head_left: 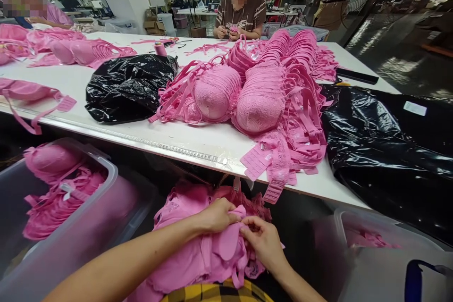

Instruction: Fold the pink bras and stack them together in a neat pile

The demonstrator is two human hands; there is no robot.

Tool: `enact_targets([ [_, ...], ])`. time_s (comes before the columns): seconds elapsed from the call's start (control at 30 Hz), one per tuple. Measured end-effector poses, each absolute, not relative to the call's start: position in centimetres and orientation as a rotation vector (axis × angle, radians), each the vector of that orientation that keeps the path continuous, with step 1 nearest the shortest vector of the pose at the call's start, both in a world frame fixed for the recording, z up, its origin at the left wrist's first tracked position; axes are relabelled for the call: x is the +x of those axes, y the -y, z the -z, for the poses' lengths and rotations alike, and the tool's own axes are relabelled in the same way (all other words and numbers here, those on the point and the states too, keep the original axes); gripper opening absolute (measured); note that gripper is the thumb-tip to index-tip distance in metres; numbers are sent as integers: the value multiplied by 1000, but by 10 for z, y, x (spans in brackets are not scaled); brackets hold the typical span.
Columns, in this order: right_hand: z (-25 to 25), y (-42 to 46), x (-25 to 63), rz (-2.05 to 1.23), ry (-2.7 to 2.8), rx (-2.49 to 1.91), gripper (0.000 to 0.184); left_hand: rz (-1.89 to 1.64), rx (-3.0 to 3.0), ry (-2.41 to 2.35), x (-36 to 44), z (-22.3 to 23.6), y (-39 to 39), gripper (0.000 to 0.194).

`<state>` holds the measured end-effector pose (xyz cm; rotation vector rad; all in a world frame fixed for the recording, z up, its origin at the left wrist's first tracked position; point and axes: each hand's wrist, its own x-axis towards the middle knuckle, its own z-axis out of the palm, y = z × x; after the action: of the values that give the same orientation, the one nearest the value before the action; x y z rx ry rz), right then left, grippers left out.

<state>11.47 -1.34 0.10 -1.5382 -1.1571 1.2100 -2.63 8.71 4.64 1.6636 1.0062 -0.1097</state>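
Observation:
Over my lap, below the table's front edge, lies a pink bra (226,245) among more pink pieces. My left hand (220,216) is closed on its upper edge, thumb pointing right. Close beside it, my right hand (262,240) pinches the same bra's edge between thumb and fingers. The fingertips of both hands almost meet. Just above them on the table stands a long stack of nested pink bras (260,99), with straps and a back band (278,174) hanging over the edge.
Black plastic bags (130,87) flank the stack, another black bag (389,137) draping off the right. A measuring tape (170,146) runs along the white table (116,137). Clear bins (113,174) stand left and right below. A person (242,9) works opposite, another person (53,14) at far left.

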Motion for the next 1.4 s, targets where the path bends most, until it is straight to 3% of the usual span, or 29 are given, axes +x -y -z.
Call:
enact_targets([
  [0.13, 1, 15, 120, -1295, 1097, -1516, 25, 88, 1673, -990, -33, -49, -88, 31],
  [0.33, -13, 23, 126, -993, 1602, -1465, 12, 122, 1749, -969, -28, -52, -84, 29],
  [0.57, 1, 17, 111, -1294, 921, -1586, 31, 52, 1762, -1009, -26, -45, -85, 28],
  [0.83, -8, 24, 117, -1577, 1084, -1432, 22, 76, 1842, -890, -25, -40, -84, 33],
  [1.07, -5, 25, 116, -1277, 1111, -1534, 21, 68, 1892, -931, -26, -39, -84, 29],
  [1.23, 2, 19, 107, -1532, 818, -1493, 29, 108, 1979, -976, -21, -40, -77, 27],
  [1.4, -3, 14, 105, -1365, 1027, -1571, 20, 101, 1992, -1017, -19, -39, -77, 26],
])
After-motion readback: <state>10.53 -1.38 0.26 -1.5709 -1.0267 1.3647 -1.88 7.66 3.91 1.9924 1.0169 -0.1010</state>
